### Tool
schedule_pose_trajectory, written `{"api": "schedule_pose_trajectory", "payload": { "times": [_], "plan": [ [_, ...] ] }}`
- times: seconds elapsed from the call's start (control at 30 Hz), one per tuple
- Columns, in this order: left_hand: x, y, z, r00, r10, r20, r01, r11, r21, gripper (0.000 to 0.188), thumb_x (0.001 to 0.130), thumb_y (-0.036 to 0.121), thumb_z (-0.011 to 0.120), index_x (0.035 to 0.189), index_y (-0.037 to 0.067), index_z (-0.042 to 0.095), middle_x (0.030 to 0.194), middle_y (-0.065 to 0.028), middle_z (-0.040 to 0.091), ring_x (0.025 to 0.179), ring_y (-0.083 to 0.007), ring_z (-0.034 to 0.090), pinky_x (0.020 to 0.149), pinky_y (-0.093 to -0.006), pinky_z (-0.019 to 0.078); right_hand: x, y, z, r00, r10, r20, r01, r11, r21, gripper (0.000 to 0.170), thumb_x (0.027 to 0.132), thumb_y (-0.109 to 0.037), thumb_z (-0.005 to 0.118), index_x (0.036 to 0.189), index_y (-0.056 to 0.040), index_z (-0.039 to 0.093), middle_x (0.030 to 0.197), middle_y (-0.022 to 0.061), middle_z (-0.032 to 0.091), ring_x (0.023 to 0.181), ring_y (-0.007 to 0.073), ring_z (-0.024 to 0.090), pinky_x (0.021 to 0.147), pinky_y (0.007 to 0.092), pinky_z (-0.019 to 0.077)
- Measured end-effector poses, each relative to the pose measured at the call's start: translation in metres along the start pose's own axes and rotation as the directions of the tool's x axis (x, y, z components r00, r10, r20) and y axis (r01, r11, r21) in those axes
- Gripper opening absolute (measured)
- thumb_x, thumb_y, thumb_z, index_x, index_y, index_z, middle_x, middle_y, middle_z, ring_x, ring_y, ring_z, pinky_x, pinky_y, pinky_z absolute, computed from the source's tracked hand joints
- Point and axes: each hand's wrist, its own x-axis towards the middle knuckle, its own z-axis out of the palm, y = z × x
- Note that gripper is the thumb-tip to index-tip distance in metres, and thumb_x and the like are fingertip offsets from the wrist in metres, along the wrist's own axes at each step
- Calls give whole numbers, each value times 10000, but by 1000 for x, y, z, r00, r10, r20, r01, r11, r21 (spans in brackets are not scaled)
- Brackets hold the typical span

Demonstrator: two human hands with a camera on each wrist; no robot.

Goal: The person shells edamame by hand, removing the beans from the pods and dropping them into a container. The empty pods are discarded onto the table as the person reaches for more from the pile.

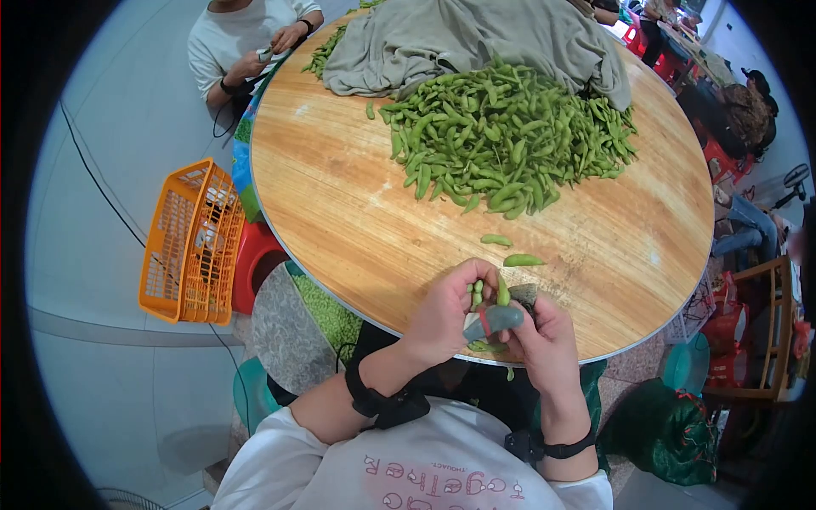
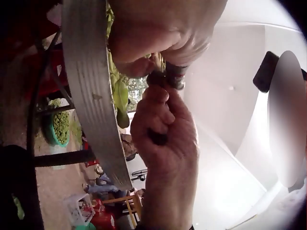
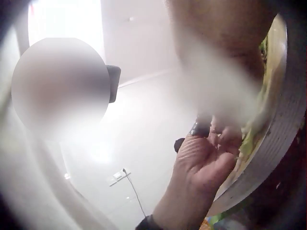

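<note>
Over the near table edge, my left hand (image 1: pixel 438 316) curls around several green soybean pods (image 1: pixel 477 293). Its thumb wears a grey cover (image 1: pixel 503 318) with a red band. One pod (image 1: pixel 502 291) stands up between the two hands, by that thumb. My right hand (image 1: pixel 549 340) meets the left from the other side, its thumb and curled fingers pinching at this pod. A dark, rough-textured cover (image 1: pixel 523 296) shows at the right fingertips. In the left wrist view, the right hand (image 2: pixel 165 127) has its fingers bent in; the pinched spot is mostly hidden.
A large pod heap (image 1: pixel 501 136) lies on the round wooden table (image 1: pixel 331 187), partly under a grey cloth (image 1: pixel 476 42). Two loose pods (image 1: pixel 524 259) lie just beyond my hands. An orange basket (image 1: pixel 191 246) stands left; another person (image 1: pixel 246 51) sits across.
</note>
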Motion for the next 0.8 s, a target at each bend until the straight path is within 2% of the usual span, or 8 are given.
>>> {"api": "schedule_pose_trajectory", "payload": {
  "times": [0.1,0.2,0.3,0.37,0.5,0.6,0.7,0.8],
  "plan": [
    [-1,1,-6,992,-74,-98,80,995,63,212,785,114,671,918,21,535,755,21,492,636,-51,485,564,-180,430,4,-2,6,988,-129,-89,113,979,-168,141,910,-150,506,842,-32,543,621,-16,511,481,19,381,425,165,273],
    [-2,9,-15,990,82,-113,-34,926,377,186,794,27,615,962,22,535,722,17,500,581,-43,472,527,-178,409,9,-4,5,1000,-26,10,26,998,58,163,915,-164,499,839,-36,564,614,-35,510,498,9,402,440,156,278],
    [-5,19,-27,991,-14,-132,53,954,296,165,817,20,544,982,23,539,707,0,513,560,-45,460,473,-175,356,20,-5,5,998,-49,36,58,945,-322,148,897,-160,520,877,-26,580,560,10,521,464,84,447,447,201,337],
    [-6,17,-41,983,-172,-58,155,963,-220,134,839,55,492,960,23,541,708,-11,518,521,-54,429,444,-177,298,37,-6,-1,883,-469,-10,247,482,-841,160,860,-170,563,929,-27,579,542,109,547,473,219,529,460,303,407],
    [-10,20,-39,960,-276,-43,261,942,-210,134,847,97,480,944,27,539,677,-14,509,511,-68,414,441,-187,292,54,-23,11,838,-543,46,36,-28,-999,180,809,-182,585,935,-54,582,628,173,591,590,332,596,512,418,456],
    [-11,18,-35,949,-300,-99,266,928,-260,117,846,80,475,933,30,534,659,-8,494,530,-66,420,447,-189,294,61,-20,15,862,-501,76,-5,-158,-987,165,801,-178,578,916,-59,578,627,170,590,596,335,597,525,419,466],
    [-14,12,-35,962,-269,-36,255,942,-220,128,847,43,452,928,29,551,690,-21,522,563,-60,441,474,-179,311,64,-19,13,860,-504,76,-9,-163,-987,144,795,-177,576,874,-57,575,642,176,597,612,331,604,534,420,469],
    [-21,17,-25,967,-250,48,232,944,233,195,854,6,434,981,24,581,761,-28,561,607,-72,493,526,-203,383,62,-14,3,787,-607,109,111,-36,-993,130,784,-162,588,843,-46,593,647,193,593,605,329,601,536,401,466]
  ]
}}
